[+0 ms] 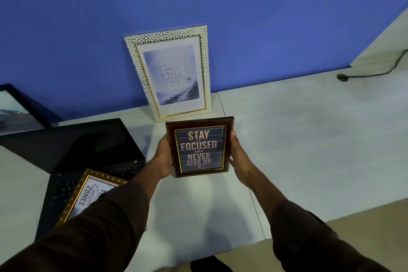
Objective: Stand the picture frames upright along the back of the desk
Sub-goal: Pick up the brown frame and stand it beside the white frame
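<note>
A dark brown frame (pixel 199 147) reading "STAY FOCUSED AND NEVER GIVE UP" is held upright over the middle of the desk. My left hand (pixel 164 157) grips its left edge and my right hand (pixel 237 157) grips its right edge. Behind it a white-and-gold pebbled frame (pixel 169 73) leans upright against the blue wall at the back of the desk. A gold ornate frame (pixel 88 194) lies flat on the laptop at the lower left, partly hidden by my left sleeve. A black frame (pixel 19 108) leans at the far left.
An open black laptop (pixel 88 146) sits on the left of the pale desk (pixel 309 139). A cable (pixel 375 74) runs into a grommet hole at the back right. A seam splits the desk surface near the middle.
</note>
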`<state>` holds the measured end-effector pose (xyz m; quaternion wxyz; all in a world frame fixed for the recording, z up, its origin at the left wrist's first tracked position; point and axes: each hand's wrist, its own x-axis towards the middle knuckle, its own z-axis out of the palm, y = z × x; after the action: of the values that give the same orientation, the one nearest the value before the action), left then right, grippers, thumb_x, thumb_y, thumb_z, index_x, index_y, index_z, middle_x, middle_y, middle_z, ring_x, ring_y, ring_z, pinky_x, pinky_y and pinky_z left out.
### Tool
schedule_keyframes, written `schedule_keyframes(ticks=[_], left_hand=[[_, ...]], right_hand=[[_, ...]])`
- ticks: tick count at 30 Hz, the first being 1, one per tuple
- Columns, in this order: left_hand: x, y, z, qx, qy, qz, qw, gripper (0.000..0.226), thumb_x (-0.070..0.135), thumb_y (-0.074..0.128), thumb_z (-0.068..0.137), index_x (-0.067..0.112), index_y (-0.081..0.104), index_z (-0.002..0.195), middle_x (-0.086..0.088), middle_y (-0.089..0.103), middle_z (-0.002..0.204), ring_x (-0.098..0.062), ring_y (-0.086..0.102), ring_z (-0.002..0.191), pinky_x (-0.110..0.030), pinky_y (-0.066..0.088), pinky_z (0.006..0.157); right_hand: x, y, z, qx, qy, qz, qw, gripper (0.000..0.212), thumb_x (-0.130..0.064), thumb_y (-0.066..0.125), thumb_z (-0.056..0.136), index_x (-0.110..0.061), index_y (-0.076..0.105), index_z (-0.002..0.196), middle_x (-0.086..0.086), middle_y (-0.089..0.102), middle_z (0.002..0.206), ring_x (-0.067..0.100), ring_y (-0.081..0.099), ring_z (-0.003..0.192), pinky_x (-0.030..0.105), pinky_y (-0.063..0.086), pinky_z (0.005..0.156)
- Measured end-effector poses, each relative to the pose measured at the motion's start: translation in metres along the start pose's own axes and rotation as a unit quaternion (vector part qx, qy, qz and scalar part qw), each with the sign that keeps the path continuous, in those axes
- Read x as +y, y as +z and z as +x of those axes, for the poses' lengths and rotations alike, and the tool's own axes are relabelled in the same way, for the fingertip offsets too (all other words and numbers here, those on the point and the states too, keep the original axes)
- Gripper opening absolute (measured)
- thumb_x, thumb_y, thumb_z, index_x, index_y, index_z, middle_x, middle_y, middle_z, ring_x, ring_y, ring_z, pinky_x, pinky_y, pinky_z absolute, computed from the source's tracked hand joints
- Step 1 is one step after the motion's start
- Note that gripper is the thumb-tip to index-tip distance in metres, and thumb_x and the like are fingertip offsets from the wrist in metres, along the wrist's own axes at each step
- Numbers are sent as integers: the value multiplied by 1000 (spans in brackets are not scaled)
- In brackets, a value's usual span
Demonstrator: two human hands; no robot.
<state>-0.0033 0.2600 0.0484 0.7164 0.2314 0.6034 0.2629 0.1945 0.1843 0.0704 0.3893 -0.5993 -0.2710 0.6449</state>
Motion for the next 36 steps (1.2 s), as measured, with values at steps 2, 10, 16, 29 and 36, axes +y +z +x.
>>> schedule_keyframes(ticks=[2, 10, 16, 29, 36], left_hand=[[-3, 2, 10, -1, 5, 2, 1000, 57, 57, 30, 99, 21, 74, 99, -7, 79, 102, -24, 77, 82, -38, 54, 74], [-4, 7, 22, -17, -7, -33, 999, 57, 59, 29, 99, 23, 73, 95, -1, 81, 89, -23, 77, 79, -35, 55, 69], [-11, -4, 16, 34, 23, -16, 999, 57, 67, 31, 94, 27, 69, 108, 4, 75, 110, -21, 66, 109, -48, 40, 106], [-62, -101, -72, 30, 32, 2, 999, 70, 67, 32, 94, 22, 51, 143, 1, 46, 153, -19, 36, 144, -47, 17, 120], [-106, -192, -148, 50, 59, 0, 997, 64, 63, 35, 96, 21, 53, 141, 2, 51, 148, -20, 39, 142, -45, 20, 118]], right_hand=[[1, -4, 5, 6, 14, -12, 1000, 48, -55, 10, 103, -45, 56, 107, -35, 62, 92, -18, 66, 76, 8, 47, 69], [5, -6, 12, 34, 32, -30, 998, 38, -52, 13, 104, -43, 49, 109, -13, 53, 114, -2, 56, 87, 30, 34, 96], [24, -13, 10, 64, 44, -27, 997, 42, -61, 15, 101, -44, 42, 129, -1, 39, 157, 20, 34, 145, 49, 16, 120], [94, 35, -51, 150, 46, -12, 987, 74, -70, 26, 95, -20, 38, 149, 12, 40, 155, 33, 44, 136, 45, 36, 106], [127, 125, -91, 92, 38, -45, 994, 69, -68, 29, 97, -17, 49, 138, 15, 55, 140, 30, 56, 121, 47, 39, 106]])
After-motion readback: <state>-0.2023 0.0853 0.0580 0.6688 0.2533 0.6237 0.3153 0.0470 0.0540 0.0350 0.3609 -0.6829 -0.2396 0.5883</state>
